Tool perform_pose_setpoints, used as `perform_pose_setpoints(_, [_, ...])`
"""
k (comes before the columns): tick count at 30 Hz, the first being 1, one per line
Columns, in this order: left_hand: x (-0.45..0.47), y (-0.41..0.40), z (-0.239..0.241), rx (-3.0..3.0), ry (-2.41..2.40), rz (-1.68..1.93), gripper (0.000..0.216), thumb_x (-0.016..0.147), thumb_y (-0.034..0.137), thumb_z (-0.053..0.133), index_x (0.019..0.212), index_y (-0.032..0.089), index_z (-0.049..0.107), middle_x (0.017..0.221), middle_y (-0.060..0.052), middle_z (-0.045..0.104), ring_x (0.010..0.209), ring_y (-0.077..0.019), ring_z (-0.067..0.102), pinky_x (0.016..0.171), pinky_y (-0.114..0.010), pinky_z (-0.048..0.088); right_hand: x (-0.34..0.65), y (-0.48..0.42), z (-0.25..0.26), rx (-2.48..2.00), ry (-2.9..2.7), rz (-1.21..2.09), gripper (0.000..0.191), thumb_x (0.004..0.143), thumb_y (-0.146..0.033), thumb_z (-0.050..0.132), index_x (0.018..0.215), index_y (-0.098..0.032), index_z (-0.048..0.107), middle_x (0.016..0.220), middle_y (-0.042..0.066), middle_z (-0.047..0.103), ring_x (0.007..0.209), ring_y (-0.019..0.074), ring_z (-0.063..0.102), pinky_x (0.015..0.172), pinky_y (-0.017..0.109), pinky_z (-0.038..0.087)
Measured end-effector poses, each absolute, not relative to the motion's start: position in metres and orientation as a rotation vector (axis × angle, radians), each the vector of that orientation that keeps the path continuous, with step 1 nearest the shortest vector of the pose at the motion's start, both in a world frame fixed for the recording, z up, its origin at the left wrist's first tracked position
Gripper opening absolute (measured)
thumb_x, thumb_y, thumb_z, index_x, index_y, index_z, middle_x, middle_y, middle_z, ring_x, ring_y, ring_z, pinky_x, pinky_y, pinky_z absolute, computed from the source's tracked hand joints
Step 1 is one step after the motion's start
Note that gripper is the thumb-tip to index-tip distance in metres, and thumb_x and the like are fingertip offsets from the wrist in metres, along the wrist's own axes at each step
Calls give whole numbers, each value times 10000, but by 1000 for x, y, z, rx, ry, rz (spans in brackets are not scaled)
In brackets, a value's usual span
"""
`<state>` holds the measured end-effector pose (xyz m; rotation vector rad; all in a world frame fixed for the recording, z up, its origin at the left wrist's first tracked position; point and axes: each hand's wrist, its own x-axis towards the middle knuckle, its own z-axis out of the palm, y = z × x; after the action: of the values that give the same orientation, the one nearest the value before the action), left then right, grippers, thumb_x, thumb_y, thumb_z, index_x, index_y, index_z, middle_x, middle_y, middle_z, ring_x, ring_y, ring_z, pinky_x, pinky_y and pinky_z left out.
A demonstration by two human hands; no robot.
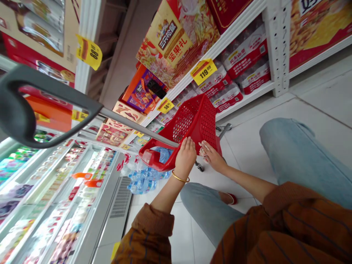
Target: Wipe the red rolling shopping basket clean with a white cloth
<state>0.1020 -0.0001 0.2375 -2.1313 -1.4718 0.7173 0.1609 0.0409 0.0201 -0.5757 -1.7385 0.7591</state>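
Note:
A red plastic rolling shopping basket (206, 119) with perforated walls stands in front of the shelf, its long grey pull handle (132, 124) reaching up to the left. My left hand (186, 156), a gold bangle at the wrist, is closed over the basket's near rim, fingers together. Close beside it, my right hand (213, 157) presses a crumpled white tissue or cloth (202, 151) against the outside of the basket's wall. The fingers curl around this white piece, which is partly covered.
Shelves hold boxed nut gifts (176, 40), packs of bottled water (244, 47) and yellow price tags (204, 72). A small black object (156, 89) lies at an orange-purple box. Blue water bottles (145, 179) stand on the floor, near a refrigerated display (82, 183). My knees flank the tiled floor.

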Motion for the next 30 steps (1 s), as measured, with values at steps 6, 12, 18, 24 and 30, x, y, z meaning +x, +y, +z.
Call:
perform_pose_setpoints(6, [102, 0, 240, -2105, -1419, 770, 437, 905, 71, 347, 1304, 23, 520, 1351, -203, 543, 1372, -251, 375, 1156, -464, 298, 161, 43, 6, -613, -1751, 826, 747, 840, -16, 401, 1510, -226, 147, 1555, 127, 242, 1448, 213, 202, 1165, 461, 283])
perform_pose_setpoints(12, [107, 1, 243, -2112, -1452, 782, 440, 904, 55, 327, 1295, 6, 524, 1339, -223, 546, 1369, -253, 381, 1153, -465, 305, 161, 38, 26, -655, -1668, 958, 668, 893, -92, 395, 1507, -232, 171, 1558, 120, 235, 1448, 209, 205, 1170, 439, 278])
perform_pose_setpoints(18, [111, 2, 243, -2116, -1459, 788, 456, 908, 66, 324, 1329, -42, 466, 1369, -249, 504, 1378, -260, 361, 1160, -423, 308, 155, 36, 77, -548, -1546, 944, 573, 964, -191, 329, 1507, -267, 165, 1551, 88, 259, 1451, 196, 201, 1180, 451, 268])
perform_pose_setpoints(24, [111, 7, 238, -2103, -1433, 737, 456, 910, 88, 334, 1334, 19, 487, 1356, -205, 538, 1364, -255, 388, 1144, -439, 340, 154, 38, 71, -543, -1571, 862, 645, 940, -132, 342, 1514, -289, 93, 1583, 63, 173, 1460, 203, 160, 1186, 469, 255])
perform_pose_setpoints(30, [111, 11, 230, -2031, -1480, 717, 466, 902, 64, 311, 1332, -15, 475, 1371, -238, 507, 1376, -254, 367, 1152, -442, 324, 160, 40, 39, -631, -1616, 894, 674, 929, -102, 348, 1511, -302, 73, 1596, 38, 127, 1462, 198, 148, 1193, 459, 232])
